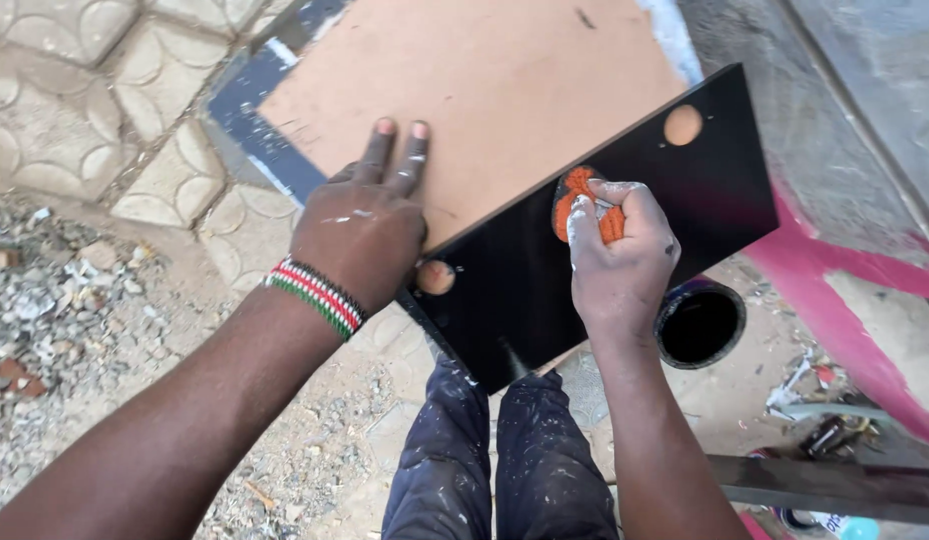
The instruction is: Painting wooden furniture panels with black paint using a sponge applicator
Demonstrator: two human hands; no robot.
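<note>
While outdoors — black panel (545,280) w/ paving (135,90)

Left hand (360,235) flat, fingers spread, right hand (617,255) clenched, forearms extended

Orange cloth (583,203) on black panel (625,220)

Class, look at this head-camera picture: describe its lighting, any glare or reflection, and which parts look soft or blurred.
Head view: bright daylight falls evenly; the glossy black panel mirrors a dim sheen below the right hand and its orange cloth; the left hand on the brown board is sharp; the near forearms and paint-flecked trousers look slightly soft.
</note>
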